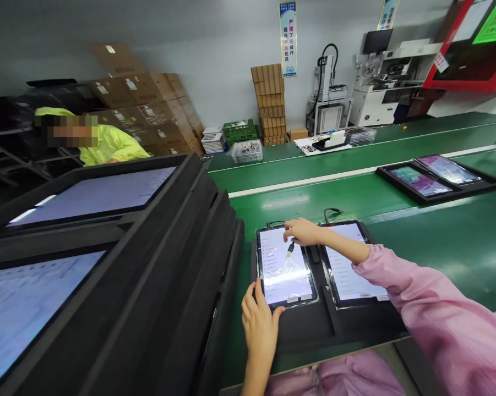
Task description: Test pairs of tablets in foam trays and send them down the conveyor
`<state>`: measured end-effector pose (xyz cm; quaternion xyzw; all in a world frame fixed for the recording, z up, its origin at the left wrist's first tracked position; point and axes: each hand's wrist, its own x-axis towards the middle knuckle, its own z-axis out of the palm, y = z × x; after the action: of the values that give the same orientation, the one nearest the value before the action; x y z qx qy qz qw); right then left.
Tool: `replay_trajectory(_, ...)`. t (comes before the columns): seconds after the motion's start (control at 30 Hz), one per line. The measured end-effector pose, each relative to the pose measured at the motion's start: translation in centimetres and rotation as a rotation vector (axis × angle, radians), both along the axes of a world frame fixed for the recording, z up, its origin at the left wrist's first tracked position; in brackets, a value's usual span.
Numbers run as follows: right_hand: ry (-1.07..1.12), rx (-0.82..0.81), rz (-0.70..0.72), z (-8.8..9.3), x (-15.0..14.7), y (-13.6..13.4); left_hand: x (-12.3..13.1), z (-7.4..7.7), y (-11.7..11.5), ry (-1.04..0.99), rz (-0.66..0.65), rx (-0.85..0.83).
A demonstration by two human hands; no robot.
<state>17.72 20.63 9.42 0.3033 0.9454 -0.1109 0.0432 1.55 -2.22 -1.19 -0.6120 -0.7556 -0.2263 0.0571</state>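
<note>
Two lit tablets lie side by side in a black foam tray (347, 324) on the green belt. My left hand (259, 322) rests on the near left corner of the left tablet (284, 267), thumb on the screen and fingers curled round the edge. My right hand (303, 231) hovers over the top of that tablet, fingers pinched on a small black cable plug (289, 250) that hangs toward the screen. The right tablet (349, 267) lies partly under my pink-sleeved forearm.
A tall stack of black trays with lit tablets (107, 264) stands close at my left. Another tray with two tablets (437, 179) lies farther along the belt at the right. A person in yellow (107, 146) works behind the stack. Cartons, crates and machines line the back wall.
</note>
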Motion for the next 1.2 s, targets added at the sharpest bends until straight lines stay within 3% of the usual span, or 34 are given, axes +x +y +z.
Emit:
replay_trajectory(0.13,-0.058,0.068,0.119,-0.9,1.4,-1.1,-0.1,-0.1,0.0,0.042,-0.020,-0.013)
replay_trajectory(0.3,-0.064,0.159,0.147,-0.5,2.0,0.6,-0.2,-0.5,0.0,0.079,-0.016,0.012)
replay_trajectory(0.47,-0.072,0.286,0.022,1.1,5.0,3.2,-0.1,-0.5,0.0,0.058,-0.015,0.001)
replay_trajectory(0.57,-0.070,0.358,-0.086,0.8,7.5,2.9,-0.1,-0.2,-0.2,0.033,-0.023,0.013)
replay_trajectory(0.7,0.030,0.478,-0.178,-0.8,11.8,-0.8,0.1,0.4,-0.8,0.071,-0.062,0.079)
replay_trajectory(0.9,0.346,0.567,-0.345,-4.4,18.0,-11.2,0.3,1.2,-1.5,0.201,-0.136,0.120)
replay_trajectory(1.03,0.512,0.596,-0.485,-7.1,18.9,-16.9,0.1,1.2,-1.3,0.204,-0.256,0.146)
replay_trajectory(1.2,0.589,0.525,-0.463,-9.0,18.2,-19.2,-0.1,1.0,-0.9,0.222,-0.306,0.159)
